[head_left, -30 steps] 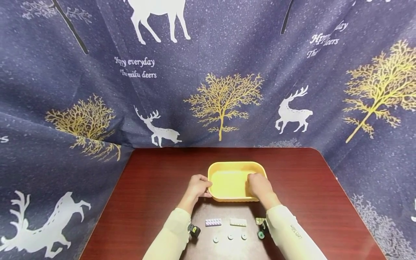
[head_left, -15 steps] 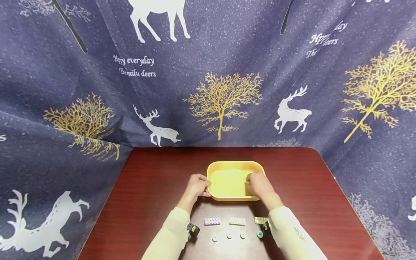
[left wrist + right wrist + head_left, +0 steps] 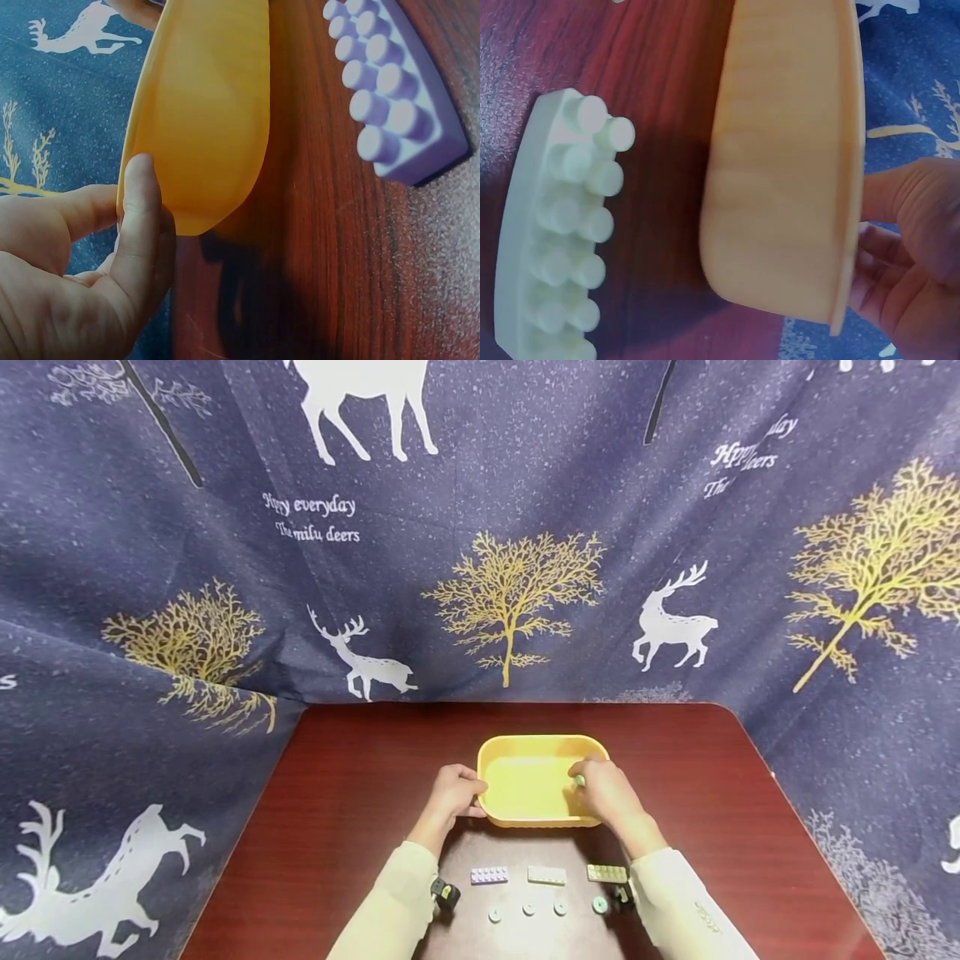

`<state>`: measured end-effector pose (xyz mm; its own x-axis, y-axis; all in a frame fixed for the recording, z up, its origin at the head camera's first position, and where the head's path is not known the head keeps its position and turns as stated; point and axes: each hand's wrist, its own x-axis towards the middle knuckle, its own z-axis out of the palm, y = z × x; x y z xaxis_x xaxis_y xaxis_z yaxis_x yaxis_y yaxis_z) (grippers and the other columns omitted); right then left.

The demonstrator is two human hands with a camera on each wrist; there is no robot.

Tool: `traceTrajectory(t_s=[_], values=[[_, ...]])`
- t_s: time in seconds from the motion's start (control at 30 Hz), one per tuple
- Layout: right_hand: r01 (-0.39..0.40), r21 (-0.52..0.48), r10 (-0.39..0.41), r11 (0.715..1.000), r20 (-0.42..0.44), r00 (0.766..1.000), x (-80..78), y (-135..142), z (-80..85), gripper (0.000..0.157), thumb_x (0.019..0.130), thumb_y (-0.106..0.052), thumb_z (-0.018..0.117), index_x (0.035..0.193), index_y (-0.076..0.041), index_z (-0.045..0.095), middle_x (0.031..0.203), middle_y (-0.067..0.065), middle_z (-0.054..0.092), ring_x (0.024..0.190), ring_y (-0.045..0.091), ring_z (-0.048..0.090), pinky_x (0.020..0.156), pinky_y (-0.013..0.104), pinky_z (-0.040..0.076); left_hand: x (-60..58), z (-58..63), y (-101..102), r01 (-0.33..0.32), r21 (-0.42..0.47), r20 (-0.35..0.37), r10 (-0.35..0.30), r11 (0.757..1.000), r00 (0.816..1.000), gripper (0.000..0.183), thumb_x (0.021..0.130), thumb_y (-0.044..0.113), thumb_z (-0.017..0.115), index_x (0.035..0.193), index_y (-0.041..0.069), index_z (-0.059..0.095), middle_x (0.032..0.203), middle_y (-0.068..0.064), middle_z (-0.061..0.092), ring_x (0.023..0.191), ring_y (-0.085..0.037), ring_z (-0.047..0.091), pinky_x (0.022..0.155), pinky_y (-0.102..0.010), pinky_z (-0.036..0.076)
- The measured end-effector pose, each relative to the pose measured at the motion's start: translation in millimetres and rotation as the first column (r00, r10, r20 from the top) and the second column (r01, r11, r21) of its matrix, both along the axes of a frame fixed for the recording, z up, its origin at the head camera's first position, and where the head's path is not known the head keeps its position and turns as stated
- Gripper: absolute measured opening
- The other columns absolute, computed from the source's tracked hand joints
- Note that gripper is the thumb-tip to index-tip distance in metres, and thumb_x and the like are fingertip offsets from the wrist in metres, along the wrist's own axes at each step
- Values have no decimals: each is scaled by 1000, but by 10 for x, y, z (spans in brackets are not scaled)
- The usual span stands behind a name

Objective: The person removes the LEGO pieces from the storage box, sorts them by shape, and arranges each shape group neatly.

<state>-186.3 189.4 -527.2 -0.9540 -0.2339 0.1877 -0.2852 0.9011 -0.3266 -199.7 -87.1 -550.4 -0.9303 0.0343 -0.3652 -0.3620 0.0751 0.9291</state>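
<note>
My left hand (image 3: 456,791) grips the left end of a yellow plastic bin (image 3: 543,821), which stands on the table. In the left wrist view, a finger lies along the outer wall (image 3: 217,112) near the rim. Over the right end of the bin, my right hand (image 3: 604,787) reaches inside and pinches a small green piece (image 3: 580,781); most of it is hidden by the fingers. The right wrist view has the bin's wall (image 3: 780,165) in front of the fingertips.
In front of the bin lie a purple studded brick (image 3: 489,875), a whitish brick (image 3: 546,875) and a pale green brick (image 3: 606,873). Nearer are several small pale round pieces (image 3: 528,909) and a green round one (image 3: 600,905). A patterned cloth (image 3: 450,643) hangs behind the table.
My right hand has turned and lifted slightly inside the bin, and the green piece now shows at its fingertips. The left hand keeps its hold on the bin.
</note>
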Motion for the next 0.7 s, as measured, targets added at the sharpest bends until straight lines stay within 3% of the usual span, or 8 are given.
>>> traceTrajectory(t_s=[0.47, 0.7], values=[[16, -51, -20, 999, -77, 997, 119, 118, 127, 27, 72, 0, 75, 98, -7, 78, 99, 9, 70, 88, 32, 71, 77, 51, 63, 8, 18, 2, 3, 1, 2, -3, 1000, 1000, 25, 87, -5, 69, 108, -9, 56, 84, -15, 60, 60, -20, 64, 61, -35, 69], [28, -128, -45, 991, -133, 990, 283, 163, 134, 25, 73, 1, 75, 98, -6, 74, 94, 9, 68, 76, 23, 65, 66, 42, 60, 9, 36, 3, 6, 12, 1, -6, 1000, 1000, 26, 86, -6, 68, 109, -10, 56, 85, -16, 60, 61, -21, 64, 62, -36, 69]])
